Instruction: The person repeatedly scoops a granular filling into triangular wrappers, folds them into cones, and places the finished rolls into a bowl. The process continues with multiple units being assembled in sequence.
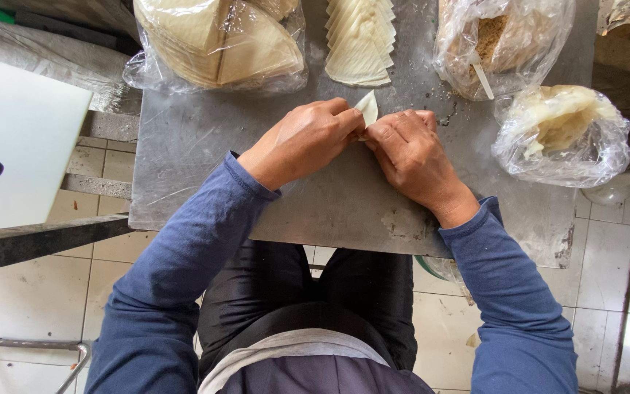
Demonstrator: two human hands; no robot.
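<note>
Pale dough wrapper [367,108] sits pinched between both hands over the grey tabletop [184,146], its tip poking up past the fingers. Left hand [304,138] and right hand [410,153] each close their grip on it, thumbs meeting. Just beyond them lies a fanned stack of wrappers [361,40]; farther right, a bag of filling [501,40].

A single head-worn camera looks almost straight down from above the person's own lap, close over the work. The left hand [302,138] and right hand [410,149] meet just above the frame's centre, on the metal table [205,146]. Beyond the hands, the frame's top edge cuts off the far side of the table; below them the blue sleeves [176,270] and tiled floor [45,299] fill the picture
</note>
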